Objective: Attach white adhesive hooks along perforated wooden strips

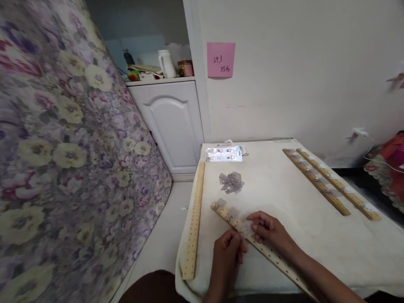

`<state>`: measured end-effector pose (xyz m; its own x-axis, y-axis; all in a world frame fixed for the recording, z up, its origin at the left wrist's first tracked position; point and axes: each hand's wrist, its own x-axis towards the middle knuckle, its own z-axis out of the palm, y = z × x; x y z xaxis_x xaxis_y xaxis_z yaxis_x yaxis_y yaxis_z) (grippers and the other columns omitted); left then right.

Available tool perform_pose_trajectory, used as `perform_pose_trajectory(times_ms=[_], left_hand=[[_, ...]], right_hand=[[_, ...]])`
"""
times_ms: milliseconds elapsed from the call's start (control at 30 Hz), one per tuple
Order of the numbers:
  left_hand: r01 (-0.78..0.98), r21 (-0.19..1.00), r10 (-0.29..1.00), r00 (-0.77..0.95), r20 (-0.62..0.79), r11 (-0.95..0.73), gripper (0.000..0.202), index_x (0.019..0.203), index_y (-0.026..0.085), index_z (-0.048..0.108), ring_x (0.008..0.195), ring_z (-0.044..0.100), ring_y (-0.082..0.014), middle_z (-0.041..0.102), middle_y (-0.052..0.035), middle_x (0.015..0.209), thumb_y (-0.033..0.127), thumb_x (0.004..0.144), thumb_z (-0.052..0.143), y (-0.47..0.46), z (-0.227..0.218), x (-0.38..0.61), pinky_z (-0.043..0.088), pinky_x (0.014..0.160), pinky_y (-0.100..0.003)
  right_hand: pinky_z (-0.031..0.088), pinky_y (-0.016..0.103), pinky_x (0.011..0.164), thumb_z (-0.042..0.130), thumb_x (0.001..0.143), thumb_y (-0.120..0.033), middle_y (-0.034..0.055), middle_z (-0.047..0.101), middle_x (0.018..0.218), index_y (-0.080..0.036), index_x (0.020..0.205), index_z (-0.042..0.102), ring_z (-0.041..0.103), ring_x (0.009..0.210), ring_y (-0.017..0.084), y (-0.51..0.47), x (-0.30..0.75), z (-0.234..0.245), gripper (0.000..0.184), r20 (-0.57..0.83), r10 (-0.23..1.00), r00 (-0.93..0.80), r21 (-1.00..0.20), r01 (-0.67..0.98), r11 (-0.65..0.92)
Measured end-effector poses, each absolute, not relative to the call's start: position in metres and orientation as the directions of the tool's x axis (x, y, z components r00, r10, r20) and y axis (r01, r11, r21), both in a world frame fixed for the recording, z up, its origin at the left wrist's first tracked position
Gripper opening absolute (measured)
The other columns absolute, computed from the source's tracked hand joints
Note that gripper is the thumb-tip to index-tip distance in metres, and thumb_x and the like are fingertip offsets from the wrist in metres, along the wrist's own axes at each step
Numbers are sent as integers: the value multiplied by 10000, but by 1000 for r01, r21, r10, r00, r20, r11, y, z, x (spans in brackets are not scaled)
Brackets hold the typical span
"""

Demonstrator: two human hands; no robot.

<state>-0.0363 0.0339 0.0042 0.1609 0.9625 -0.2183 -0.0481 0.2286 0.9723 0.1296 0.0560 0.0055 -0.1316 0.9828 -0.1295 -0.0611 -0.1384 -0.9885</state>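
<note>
A narrow wooden strip [267, 251] with rows of small holes lies slantwise in front of me. Small clear plastic tabs [232, 211] with metal fittings sit along its far end. My left hand [227, 250] is closed at the strip's near edge, its thumb and fingertips pinched beside the nearest fitting; exactly what lies between them is partly hidden. On the other side, my right hand [269, 229] pinches the clear plastic piece [246, 230] at that fitting. Just beyond the strip is a small pile of similar clear pieces [231, 182].
A bare perforated strip [194, 223] lies along the table's left side. Two strips with clear pieces, one darker [315, 180] and one lighter [339, 185], lie at the right. Clear packaging [224, 154] rests at the back of the cloth-covered table [273, 175]. A floral curtain [71, 152] hangs at left.
</note>
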Motion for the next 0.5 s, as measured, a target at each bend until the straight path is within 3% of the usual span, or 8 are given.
perform_pose_trajectory(times_ms=[100, 233, 500], left_hand=[[211, 974, 984, 132, -116, 87, 289, 670, 178, 550, 472, 446, -93, 531, 42, 553, 404, 836, 479, 32, 9, -42, 321, 491, -209], [505, 860, 996, 81, 35, -71, 202, 807, 199, 591, 702, 549, -146, 606, 7, 729, 313, 864, 434, 30, 13, -48, 371, 640, -238], [587, 806, 997, 59, 44, -71, 161, 865, 214, 586, 740, 556, -153, 610, 1, 803, 257, 869, 431, 28, 6, -43, 386, 669, -255]], right_hand=[[337, 215, 450, 626, 719, -336, -62, 506, 580, -179, 905, 607, 434, 435, 68, 70, 137, 1, 244, -119, 983, -142, -993, 2, -120], [323, 224, 458, 595, 719, -294, -55, 499, 582, -176, 881, 619, 436, 442, 78, 85, 143, -6, 203, -132, 974, -186, -985, 132, -109], [348, 239, 499, 549, 721, -252, -35, 517, 635, -178, 882, 614, 466, 501, 101, 82, 138, -11, 189, -152, 973, -171, -970, 216, -114]])
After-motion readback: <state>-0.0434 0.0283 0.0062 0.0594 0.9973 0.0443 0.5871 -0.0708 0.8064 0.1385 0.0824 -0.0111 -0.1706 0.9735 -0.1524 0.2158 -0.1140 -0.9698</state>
